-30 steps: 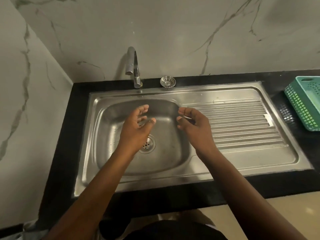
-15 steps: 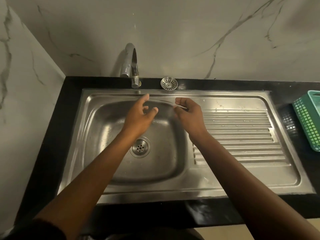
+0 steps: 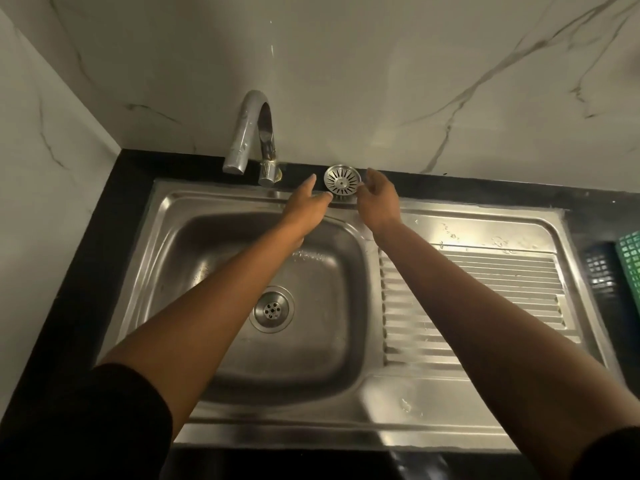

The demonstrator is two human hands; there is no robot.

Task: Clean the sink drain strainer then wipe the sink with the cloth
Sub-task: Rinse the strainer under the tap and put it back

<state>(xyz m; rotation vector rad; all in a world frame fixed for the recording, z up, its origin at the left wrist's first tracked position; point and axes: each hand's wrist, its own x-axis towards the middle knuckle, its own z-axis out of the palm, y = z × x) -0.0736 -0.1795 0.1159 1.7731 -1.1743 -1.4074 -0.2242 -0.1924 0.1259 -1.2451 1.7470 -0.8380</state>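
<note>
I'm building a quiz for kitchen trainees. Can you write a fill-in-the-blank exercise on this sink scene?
1. The strainer lies on the black ____ behind the sink.
2. Seen from the camera, it sits to the ____ of the faucet.
3. The left hand and right hand both reach toward the ____.
4. The basket at the right edge is ____.
Missing words: counter; right; strainer; green.

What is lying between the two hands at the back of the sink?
The strainer lies between the left hand and the right hand, as the head view shows.
</note>
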